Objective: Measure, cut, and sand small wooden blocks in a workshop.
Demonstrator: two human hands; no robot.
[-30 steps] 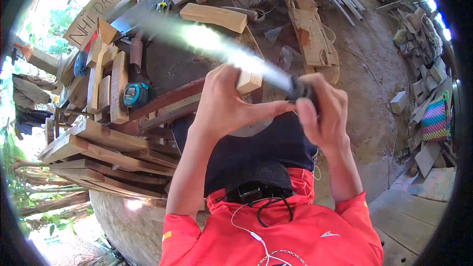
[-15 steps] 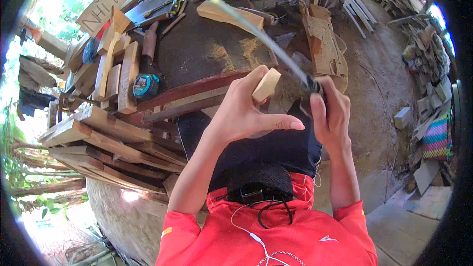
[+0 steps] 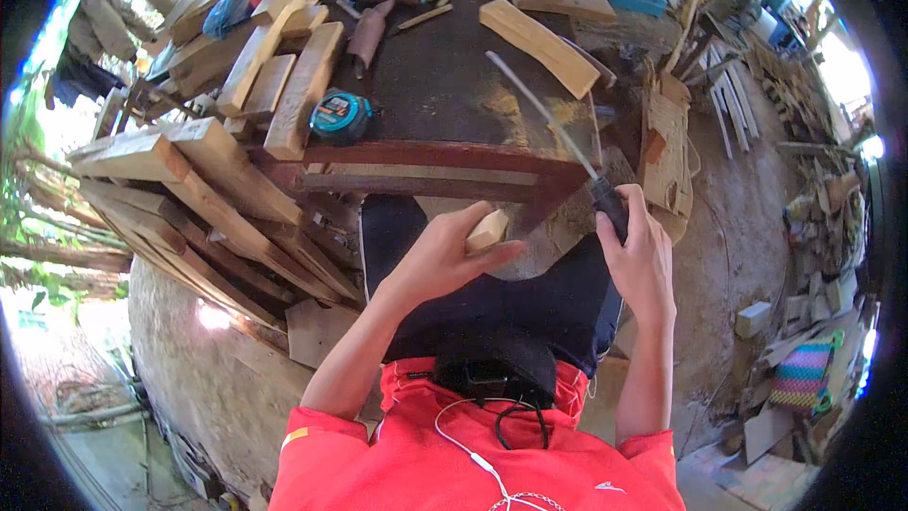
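Observation:
My left hand is closed around a small pale wood block, whose cut end sticks out by the thumb. Over on the right, my right hand grips the black handle of a long, thin metal file. The file's rod slants up and left, its tip above the dark worktable. Wood block and file are apart. Both hands hover over my lap, in front of the table's near edge. Fine sawdust lies on the table's right corner, below the rod.
A curved wood piece lies at the table's right. To the left are a teal tape measure, wood bars and a brown-handled tool. Long planks are stacked left of my legs. Carved board stands right of the table.
Both hands have lowered toward my lap, and the file has swung down, looking shorter in view. My left thumb, stretched out before, has come in against the wood block. The view has shifted.

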